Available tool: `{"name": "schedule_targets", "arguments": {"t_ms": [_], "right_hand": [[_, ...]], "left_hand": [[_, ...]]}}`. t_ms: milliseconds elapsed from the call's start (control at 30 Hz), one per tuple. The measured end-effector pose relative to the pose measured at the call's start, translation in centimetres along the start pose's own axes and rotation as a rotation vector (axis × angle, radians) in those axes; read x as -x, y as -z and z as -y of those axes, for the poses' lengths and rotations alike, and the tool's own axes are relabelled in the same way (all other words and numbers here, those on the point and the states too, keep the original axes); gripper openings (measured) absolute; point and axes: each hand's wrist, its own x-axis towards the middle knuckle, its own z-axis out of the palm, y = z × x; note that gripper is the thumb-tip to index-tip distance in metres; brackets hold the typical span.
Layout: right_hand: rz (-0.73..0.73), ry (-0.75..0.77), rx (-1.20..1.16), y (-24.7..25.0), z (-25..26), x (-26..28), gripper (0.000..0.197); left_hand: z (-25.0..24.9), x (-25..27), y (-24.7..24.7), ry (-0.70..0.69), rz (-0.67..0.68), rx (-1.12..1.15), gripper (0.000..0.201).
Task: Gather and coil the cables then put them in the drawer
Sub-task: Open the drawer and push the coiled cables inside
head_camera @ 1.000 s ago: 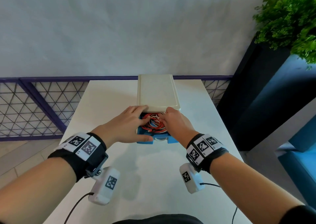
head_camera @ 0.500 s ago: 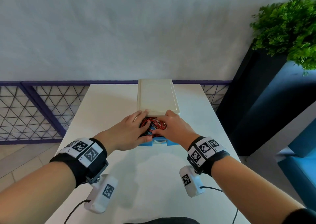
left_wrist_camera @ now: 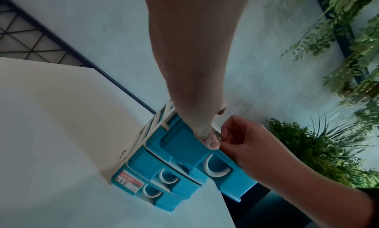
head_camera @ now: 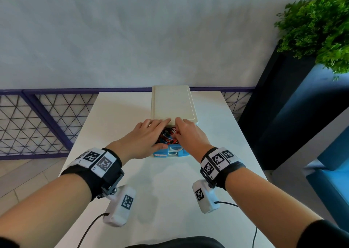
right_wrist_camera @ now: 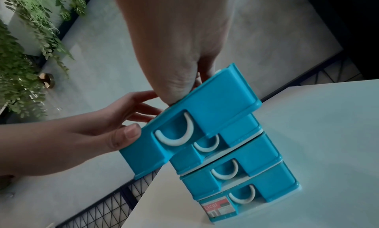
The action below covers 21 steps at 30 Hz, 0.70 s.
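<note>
A small drawer unit with a cream top stands on the white table. Its top blue drawer is pulled out, and a bundle of red, white and blue cables lies in it. My left hand lies over the cables with fairly straight fingers; its thumb presses on the drawer front. My right hand reaches in from the right, fingers curled down onto the cables. From the wrist views the drawer front hides the cables.
Lower blue drawers with white handles are closed. A purple mesh railing runs behind the table and a wall beyond it. A green plant on a dark planter and blue seating stand to the right.
Both hands have closed in over the drawer. The left fingers moved from the cabinet's edge onto the cables, so less of the bundle shows.
</note>
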Motion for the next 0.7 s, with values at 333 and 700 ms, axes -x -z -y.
{"name": "schedule_targets", "arguments": {"t_ms": [333, 700], "right_hand": [[-0.172, -0.017, -0.054, 2.3, -1.3, -1.6, 0.008], [-0.045, 0.082, 0.208, 1.6, -1.3, -2.2, 0.031]], "left_hand": [[-0.8, -2.2, 0.1, 0.054, -0.220, -0.173, 0.033], [-1.9, -3.2, -0.4, 0.117, -0.265, -0.285, 0.033]]}}
